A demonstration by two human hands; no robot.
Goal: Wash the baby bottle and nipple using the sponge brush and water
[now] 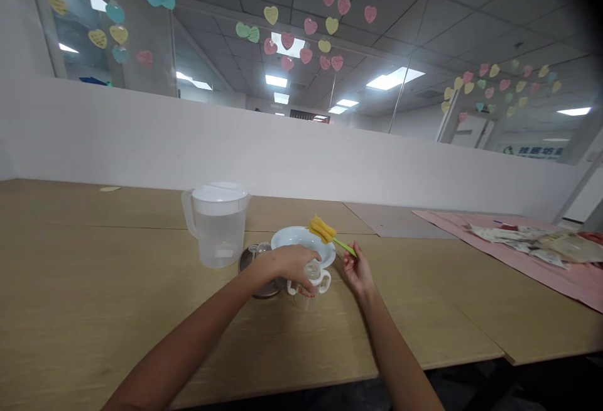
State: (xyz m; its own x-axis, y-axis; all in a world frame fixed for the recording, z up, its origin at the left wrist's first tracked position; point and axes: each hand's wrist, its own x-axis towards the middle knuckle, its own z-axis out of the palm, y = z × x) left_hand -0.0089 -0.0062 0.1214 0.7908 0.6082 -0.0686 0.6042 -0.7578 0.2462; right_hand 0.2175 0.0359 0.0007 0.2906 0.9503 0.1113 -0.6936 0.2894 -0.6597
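My left hand (293, 263) is closed around the neck area of a clear baby bottle (307, 301), which has two white side handles and stands upright on the table. In my right hand (360, 273), the fingers pinch the green handle of a sponge bottle brush (322, 229). Its yellow sponge head is raised over a white bowl (288, 235), pointing up and to the left. Behind my left wrist lies a round metal tray (245, 259), partly hidden, with a small clear item (262, 248) on it.
A translucent lidded pitcher (220, 232) of water stands left of the tray. On the right, a pink cloth (452, 225) carries plastic packages (541, 241). A white wall (301, 159) with glass above borders the back of the wooden table (117, 304).
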